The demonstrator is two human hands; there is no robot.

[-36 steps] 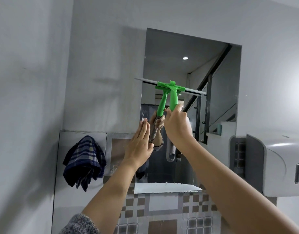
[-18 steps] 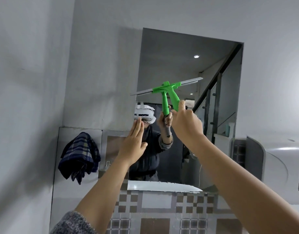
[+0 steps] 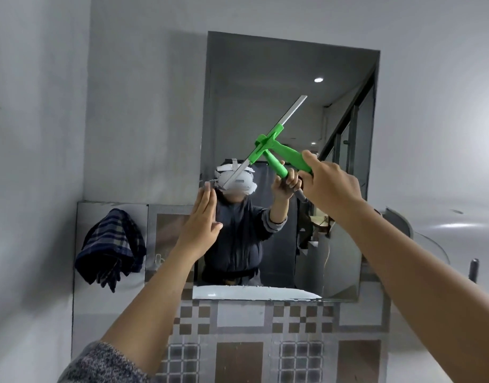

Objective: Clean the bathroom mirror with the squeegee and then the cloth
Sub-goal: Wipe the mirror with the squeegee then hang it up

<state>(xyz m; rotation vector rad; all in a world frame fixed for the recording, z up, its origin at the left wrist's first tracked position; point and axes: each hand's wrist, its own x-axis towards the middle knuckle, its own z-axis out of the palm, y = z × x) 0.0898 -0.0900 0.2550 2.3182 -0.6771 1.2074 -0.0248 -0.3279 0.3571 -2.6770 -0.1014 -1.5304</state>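
The mirror point(image 3: 279, 87) hangs on the grey wall ahead. My right hand point(image 3: 330, 186) grips the green handle of the squeegee point(image 3: 286, 154), whose blade lies steeply tilted against the glass, its upper end at the right and lower end at the left. My left hand point(image 3: 200, 225) is flat, fingers together and pointing up, at the mirror's left edge. It holds nothing. A dark checked cloth point(image 3: 112, 244) hangs on the wall left of the mirror. The mirror reflects a person and the squeegee.
A white dispenser point(image 3: 431, 233) sticks out from the wall at the right of the mirror. Patterned brown and white tiles point(image 3: 238, 322) cover the wall below. A plain grey wall closes in at the left.
The squeegee blade has turned from nearly level to steeply tilted, right end up, and my right hand has shifted right. The view has dropped, showing more of the mirror. My left hand stays flat.
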